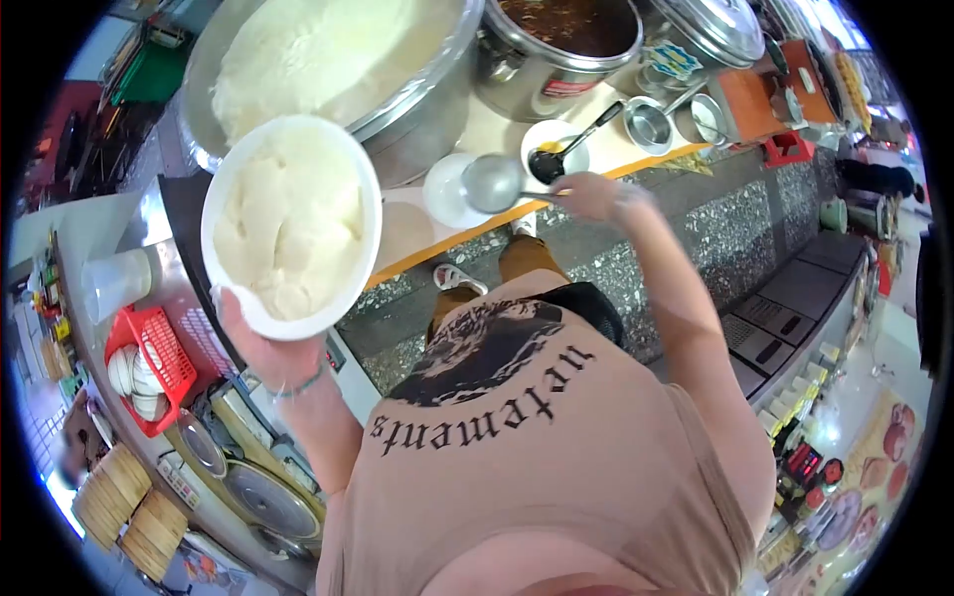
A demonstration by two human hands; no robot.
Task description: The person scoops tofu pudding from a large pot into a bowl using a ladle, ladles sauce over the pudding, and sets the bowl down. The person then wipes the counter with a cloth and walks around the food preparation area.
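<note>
My left hand [260,341] grips the lower rim of a white bowl [372,221], tilted toward me. Soft white curd [288,223], in smooth overlapping slabs, fills the bowl. My right hand [593,196] is closed around the handle of a metal ladle [492,184]. The ladle's round head hangs over a white dish [447,194] on the counter; whether they touch I cannot tell. Behind the bowl stands a large metal pot [422,124] with more white curd [308,60] in it.
A pot of brown liquid [566,20] and a lidded pot [711,30] line the counter [402,233]. A black ladle [549,164] rests in a white bowl [576,149], near a small metal pan [648,126]. At left, a red basket [179,363] holds white bowls [139,377].
</note>
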